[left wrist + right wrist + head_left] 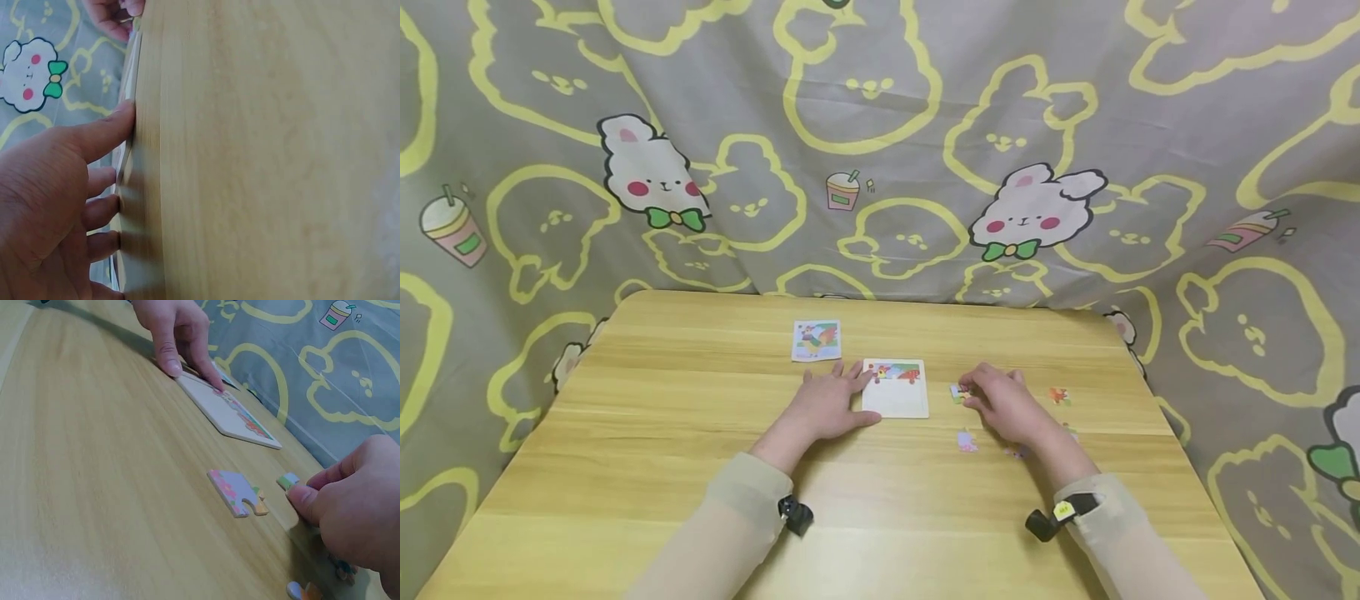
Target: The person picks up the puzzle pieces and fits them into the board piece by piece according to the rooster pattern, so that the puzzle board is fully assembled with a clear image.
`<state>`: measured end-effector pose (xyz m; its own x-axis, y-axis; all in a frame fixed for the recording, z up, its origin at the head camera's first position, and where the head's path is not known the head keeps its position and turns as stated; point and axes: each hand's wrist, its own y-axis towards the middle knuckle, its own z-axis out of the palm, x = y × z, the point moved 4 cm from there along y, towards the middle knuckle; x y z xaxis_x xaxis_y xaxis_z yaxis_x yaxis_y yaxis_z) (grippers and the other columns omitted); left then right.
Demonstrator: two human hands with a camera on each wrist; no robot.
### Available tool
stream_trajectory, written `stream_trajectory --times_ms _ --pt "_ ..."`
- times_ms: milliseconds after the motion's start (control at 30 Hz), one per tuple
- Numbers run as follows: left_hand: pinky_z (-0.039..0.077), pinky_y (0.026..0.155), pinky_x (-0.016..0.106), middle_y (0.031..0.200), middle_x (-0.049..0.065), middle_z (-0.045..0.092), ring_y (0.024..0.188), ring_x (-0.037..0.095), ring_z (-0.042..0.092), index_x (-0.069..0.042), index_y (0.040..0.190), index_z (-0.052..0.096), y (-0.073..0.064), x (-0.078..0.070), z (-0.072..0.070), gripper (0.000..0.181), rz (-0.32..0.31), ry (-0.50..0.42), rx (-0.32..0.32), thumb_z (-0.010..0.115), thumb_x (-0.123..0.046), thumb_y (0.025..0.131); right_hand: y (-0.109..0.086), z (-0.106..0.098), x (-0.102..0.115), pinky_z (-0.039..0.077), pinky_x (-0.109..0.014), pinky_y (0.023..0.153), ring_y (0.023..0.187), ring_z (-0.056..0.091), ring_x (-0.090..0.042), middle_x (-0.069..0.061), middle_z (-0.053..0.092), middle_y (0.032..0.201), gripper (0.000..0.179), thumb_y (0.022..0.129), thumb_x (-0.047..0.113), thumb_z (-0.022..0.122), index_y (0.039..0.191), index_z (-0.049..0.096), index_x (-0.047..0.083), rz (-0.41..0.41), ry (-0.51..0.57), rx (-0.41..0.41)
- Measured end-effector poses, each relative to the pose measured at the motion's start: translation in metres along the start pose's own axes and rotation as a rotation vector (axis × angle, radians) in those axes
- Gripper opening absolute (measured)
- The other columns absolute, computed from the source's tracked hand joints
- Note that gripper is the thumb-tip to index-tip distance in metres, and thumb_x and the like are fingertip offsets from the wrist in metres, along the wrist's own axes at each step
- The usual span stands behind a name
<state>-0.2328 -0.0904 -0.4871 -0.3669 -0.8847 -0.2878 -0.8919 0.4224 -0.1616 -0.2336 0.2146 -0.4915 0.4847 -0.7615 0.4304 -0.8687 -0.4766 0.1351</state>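
On the wooden table [880, 517], we see a white puzzle tray [895, 405] with its top strip [897, 372] filled and the area below bare, so we judge the jigsaw barely begun, several loose pieces [967, 442] remaining to the right. Our left hand [827, 406] rests with spread fingers at the tray's left edge; our right hand [1007, 406], right of the tray and apart from it, pinches a green-edged piece [286, 481] that juts trayward from thumb and fingertips.
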Motion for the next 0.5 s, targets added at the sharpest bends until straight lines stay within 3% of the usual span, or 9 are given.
stream_trajectory --times_ms 367,500 --pt "0.021 0.114 0.08 0.169 0.004 0.034 0.155 0.041 0.029 -0.021 0.162 0.046 0.001 0.001 0.001 0.085 -0.003 -0.014 -0.001 0.067 -0.068 0.094 0.007 0.003 0.001 0.032 -0.052 0.098 0.117 0.066 -0.027 -0.003 0.072 0.122 0.032 0.101 0.023 0.075 0.13 0.07 0.009 0.002 0.025 -0.056" --pt "0.021 0.114 0.08 0.169 0.004 0.035 0.155 0.039 0.029 -0.022 0.162 0.047 0.003 0.001 0.001 0.085 -0.011 -0.02 0.001 0.068 -0.068 0.094 0.012 0.002 0.005 0.031 -0.05 0.096 0.11 0.067 -0.024 -0.003 0.073 0.12 0.033 0.1 0.022 0.076 0.129 0.07 0.009 -0.007 0.034 -0.069"
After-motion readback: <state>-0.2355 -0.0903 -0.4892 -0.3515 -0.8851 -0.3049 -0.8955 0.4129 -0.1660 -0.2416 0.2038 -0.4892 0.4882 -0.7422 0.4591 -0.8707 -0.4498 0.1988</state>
